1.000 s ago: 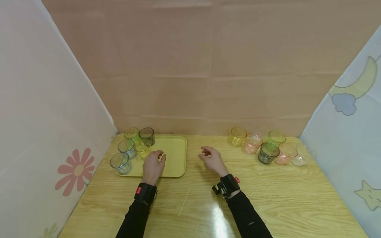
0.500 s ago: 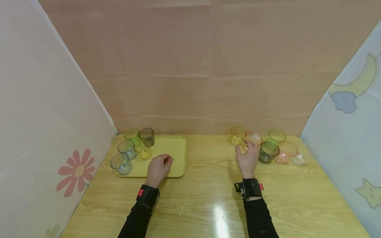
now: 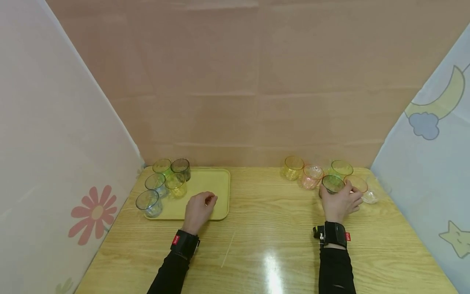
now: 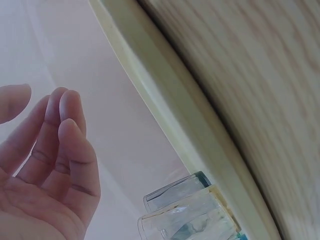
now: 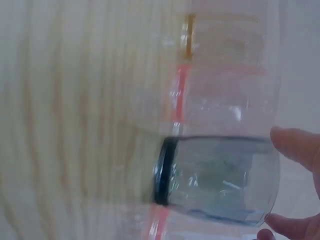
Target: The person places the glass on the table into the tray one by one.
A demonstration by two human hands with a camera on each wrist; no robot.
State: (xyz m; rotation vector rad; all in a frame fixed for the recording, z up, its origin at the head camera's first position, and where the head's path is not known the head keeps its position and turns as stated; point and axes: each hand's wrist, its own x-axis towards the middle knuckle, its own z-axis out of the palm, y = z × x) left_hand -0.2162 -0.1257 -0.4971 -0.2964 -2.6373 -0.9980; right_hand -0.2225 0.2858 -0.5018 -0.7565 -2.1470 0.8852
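My right hand (image 3: 335, 202) is at a dark grey drinking glass (image 3: 333, 183) on the right of the table. In the right wrist view, thumb and fingers lie on opposite sides of the rim of this dark glass (image 5: 220, 180), which stands upright. My left hand (image 3: 200, 210) hovers over the front of a yellow tray (image 3: 211, 179), fingers loosely curled. Nothing lies between those fingers (image 4: 80, 155) in the left wrist view. Behind and left of that hand stand a yellow glass (image 3: 176, 187), a dark glass (image 3: 181, 169), a green glass (image 3: 162, 167) and two bluish glasses (image 3: 148, 204).
Around the dark glass at right stand a yellow glass (image 3: 293, 168), a pink glass (image 3: 312, 177), a green glass (image 3: 342, 166), another pink glass (image 3: 358, 182) and a clear glass (image 3: 370, 197). A brown paper wall (image 3: 235, 122) rises behind the wooden table (image 3: 257, 228).
My right hand has moved right from mid-table, past the pink glass, to the dark glass. My left hand has shifted slightly right over the tray.
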